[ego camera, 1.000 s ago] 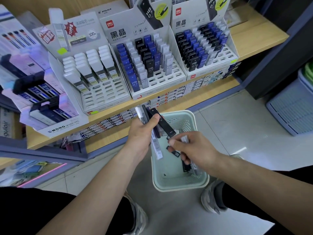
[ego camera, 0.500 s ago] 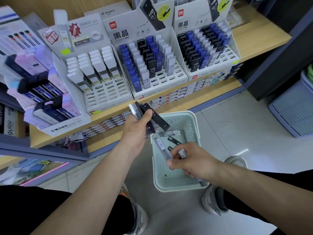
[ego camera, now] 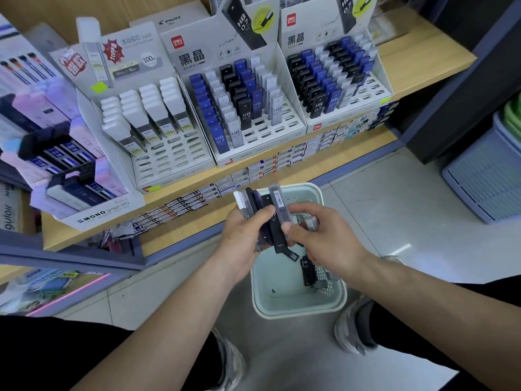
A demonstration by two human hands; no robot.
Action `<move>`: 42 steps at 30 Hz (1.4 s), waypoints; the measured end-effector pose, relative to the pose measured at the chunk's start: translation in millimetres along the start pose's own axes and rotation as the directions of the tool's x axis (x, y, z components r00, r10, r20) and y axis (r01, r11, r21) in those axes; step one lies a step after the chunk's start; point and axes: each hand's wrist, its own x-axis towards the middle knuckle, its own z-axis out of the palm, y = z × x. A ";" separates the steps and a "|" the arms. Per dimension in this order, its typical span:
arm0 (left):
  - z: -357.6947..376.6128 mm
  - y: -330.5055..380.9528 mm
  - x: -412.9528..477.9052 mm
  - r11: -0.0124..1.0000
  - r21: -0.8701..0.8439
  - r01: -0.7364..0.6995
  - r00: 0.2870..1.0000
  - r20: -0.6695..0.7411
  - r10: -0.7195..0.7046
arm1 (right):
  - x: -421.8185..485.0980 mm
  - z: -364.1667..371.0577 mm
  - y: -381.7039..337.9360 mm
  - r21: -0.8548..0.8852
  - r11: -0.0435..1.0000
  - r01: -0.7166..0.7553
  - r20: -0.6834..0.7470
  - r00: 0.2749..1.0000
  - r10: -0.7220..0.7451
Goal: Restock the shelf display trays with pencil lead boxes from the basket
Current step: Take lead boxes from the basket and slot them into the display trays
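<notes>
Above the pale green basket (ego camera: 298, 306) on the floor, the left hand (ego camera: 242, 238) clenches a fan of about five pencil lead boxes (ego camera: 262, 218), long axes running near-to-far, tops tilted toward the shelf (ego camera: 423, 60). The right hand (ego camera: 324, 241), down in the basket half a second ago, has come up and now pinches a grey box (ego camera: 279, 206) against that fan. Two or three dark boxes (ego camera: 307, 270) lie in the basket. Three slotted display trays stand on the shelf; the middle tray (ego camera: 259, 136) has empty near slots.
</notes>
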 end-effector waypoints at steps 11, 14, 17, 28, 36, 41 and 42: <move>5.0 -1.0 -3.1 1.000 -0.017 -0.002 0.999 -0.036 0.002 | 2.2 3.0 -3.9 -0.159 0.983 0.095 -0.012 0.995 -0.098; 0.4 -0.2 -1.4 1.000 0.000 0.005 0.999 -0.046 -0.005 | 1.7 3.4 -8.2 -0.123 0.987 0.105 0.040 0.994 -0.101; -1.3 2.8 -0.7 0.999 0.049 -0.010 0.999 -0.052 0.012 | 4.6 0.3 -8.0 -0.029 1.000 0.008 0.101 0.995 -0.005; -3.2 20.4 -7.6 0.990 0.131 -0.056 0.997 -0.039 0.062 | 19.5 -24.4 -22.4 0.392 0.903 -0.175 0.238 0.968 0.084; -1.3 56.2 -41.6 0.980 0.141 -0.141 0.990 0.002 0.142 | 8.5 -28.5 -61.9 0.401 0.915 -0.027 0.221 0.973 -0.069; -5.3 83.7 -63.5 0.964 0.183 -0.191 0.981 0.020 0.191 | -0.2 -25.2 -96.4 0.442 0.897 -0.014 0.256 0.960 -0.111; -7.0 88.8 -67.5 0.951 0.226 -0.211 0.977 0.019 0.212 | -1.5 -25.5 -103.2 0.405 0.914 0.018 0.234 0.964 -0.123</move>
